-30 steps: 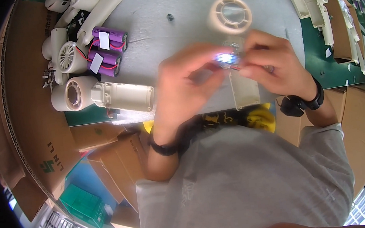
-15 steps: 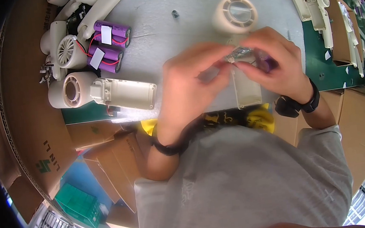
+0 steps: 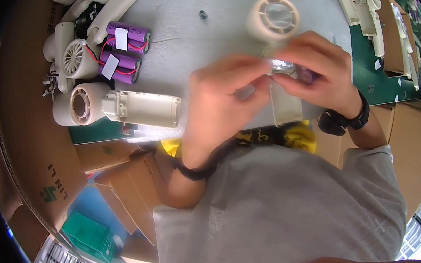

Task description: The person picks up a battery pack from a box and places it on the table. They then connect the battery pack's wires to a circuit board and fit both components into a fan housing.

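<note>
Both hands meet above a cream handheld-fan housing with a round head (image 3: 274, 17) and an open handle (image 3: 286, 107). My left hand (image 3: 222, 96) is closed in a pinch; its fingertips touch those of my right, and what they grip is too small and blurred to name. Curled fingers of my right hand (image 3: 320, 69) hold a purple battery (image 3: 307, 75), mostly hidden in the palm. A shiny, silvery clear piece (image 3: 280, 63) shows between the two hands. The handle lies partly hidden beneath them.
Left of my hands lies another open fan housing (image 3: 148, 109). Beyond it are purple battery packs (image 3: 121, 66) with red wires and piled fan parts (image 3: 78, 61). More housings (image 3: 363, 10) and a cardboard box (image 3: 393, 38) stand at right. A tall carton (image 3: 29, 131) borders the left.
My hands stay together above the housing, with only slight finger movement. The silvery piece between them has shifted a little and catches more light.
</note>
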The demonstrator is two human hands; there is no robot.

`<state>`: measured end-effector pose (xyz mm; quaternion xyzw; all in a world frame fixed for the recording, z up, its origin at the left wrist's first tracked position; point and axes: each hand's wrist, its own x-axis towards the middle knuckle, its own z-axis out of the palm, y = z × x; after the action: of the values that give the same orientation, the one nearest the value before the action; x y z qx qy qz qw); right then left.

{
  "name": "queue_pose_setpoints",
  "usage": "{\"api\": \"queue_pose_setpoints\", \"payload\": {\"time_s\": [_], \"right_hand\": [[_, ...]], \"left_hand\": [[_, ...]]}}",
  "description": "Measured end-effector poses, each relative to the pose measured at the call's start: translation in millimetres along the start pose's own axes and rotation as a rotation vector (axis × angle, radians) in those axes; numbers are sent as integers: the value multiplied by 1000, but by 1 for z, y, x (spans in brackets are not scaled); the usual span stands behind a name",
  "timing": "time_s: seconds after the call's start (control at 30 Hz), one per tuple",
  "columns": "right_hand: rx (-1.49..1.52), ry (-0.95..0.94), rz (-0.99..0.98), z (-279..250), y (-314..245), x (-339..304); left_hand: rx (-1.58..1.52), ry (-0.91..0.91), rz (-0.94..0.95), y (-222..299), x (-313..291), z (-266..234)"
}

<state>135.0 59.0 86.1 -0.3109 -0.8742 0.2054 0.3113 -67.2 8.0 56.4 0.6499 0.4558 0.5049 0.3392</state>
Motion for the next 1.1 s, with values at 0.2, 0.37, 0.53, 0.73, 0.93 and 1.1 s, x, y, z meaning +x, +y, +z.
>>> {"api": "queue_pose_setpoints", "payload": {"time_s": [0.2, 0.37, 0.53, 0.73, 0.93, 1.1], "right_hand": [[17, -2, 20, 2, 2, -1], [46, 15, 42, 4, 3, -3], [31, 38, 46, 6, 2, -4], [57, 105, 72, 10, -1, -4], [190, 61, 345, 4, -13, -8], [140, 88, 439, 0, -20, -9]], "left_hand": [[23, -24, 13, 2, 1, -1], [18, -27, 9, 1, 0, 0], [37, -20, 27, 1, 2, 0], [61, -30, 43, 0, 2, 0], [-100, -72, -88, -1, 3, 2], [-86, -128, -169, 5, 6, 4]]}}
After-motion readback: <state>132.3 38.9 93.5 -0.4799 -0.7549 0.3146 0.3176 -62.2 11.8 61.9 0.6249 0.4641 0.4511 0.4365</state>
